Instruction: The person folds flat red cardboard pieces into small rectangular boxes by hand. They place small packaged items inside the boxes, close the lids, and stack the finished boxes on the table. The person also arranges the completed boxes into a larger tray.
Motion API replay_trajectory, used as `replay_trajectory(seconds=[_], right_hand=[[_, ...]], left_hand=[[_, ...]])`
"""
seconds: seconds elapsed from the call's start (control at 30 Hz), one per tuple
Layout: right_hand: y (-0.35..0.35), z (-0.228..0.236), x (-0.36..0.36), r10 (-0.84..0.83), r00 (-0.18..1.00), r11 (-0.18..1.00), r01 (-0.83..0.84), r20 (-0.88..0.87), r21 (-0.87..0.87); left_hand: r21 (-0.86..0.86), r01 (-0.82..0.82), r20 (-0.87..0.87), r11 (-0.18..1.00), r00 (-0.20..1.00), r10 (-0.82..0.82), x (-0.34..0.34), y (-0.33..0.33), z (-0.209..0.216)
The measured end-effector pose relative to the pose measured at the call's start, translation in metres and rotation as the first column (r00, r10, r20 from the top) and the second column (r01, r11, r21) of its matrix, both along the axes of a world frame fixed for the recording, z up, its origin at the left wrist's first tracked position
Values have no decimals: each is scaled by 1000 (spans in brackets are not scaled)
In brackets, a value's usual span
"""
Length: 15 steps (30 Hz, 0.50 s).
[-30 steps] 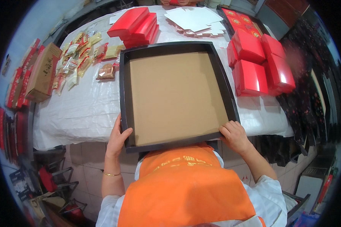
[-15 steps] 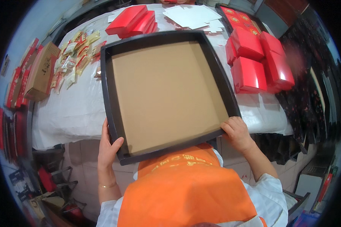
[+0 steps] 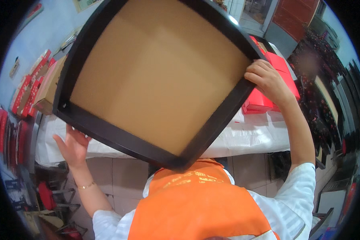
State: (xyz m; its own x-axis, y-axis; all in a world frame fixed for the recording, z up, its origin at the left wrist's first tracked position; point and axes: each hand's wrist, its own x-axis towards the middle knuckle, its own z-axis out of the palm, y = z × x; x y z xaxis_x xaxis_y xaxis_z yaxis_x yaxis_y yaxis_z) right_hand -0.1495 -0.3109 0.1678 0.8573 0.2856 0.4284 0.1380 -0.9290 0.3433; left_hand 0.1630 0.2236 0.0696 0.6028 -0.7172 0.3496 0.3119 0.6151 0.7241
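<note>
Both arms are raised. The left hand [image 3: 74, 146] sits low under the tray's near-left rim, fingers spread. The right hand [image 3: 268, 80] is lifted higher, fingers curled over its right rim.

An orange vest [image 3: 196, 208] with yellow lettering over white sleeves [image 3: 296, 192], a thin gold bracelet [image 3: 85, 186].

I see a large black-rimmed tray [image 3: 156, 76] with a brown cardboard base, tilted and raised above the white-covered table [image 3: 252, 138]. My left hand [image 3: 73, 146] supports its lower edge; my right hand [image 3: 268, 80] grips its right rim. Red boxes [image 3: 264, 102], partly hidden, appear to lie on the table.
</note>
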Motion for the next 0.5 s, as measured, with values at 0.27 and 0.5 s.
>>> replay_trajectory(seconds=[0.27, 0.5], right_hand=[[-13, -31, 32, 25, 999, 999, -26, -37, -34], [-1, -29, 5, -16, 999, 997, 20, 51, -79]], left_hand=[[257, -284, 111, 924, 958, 264, -13, 4, -40], [283, -562, 180, 777, 827, 532, -22, -72, -19]])
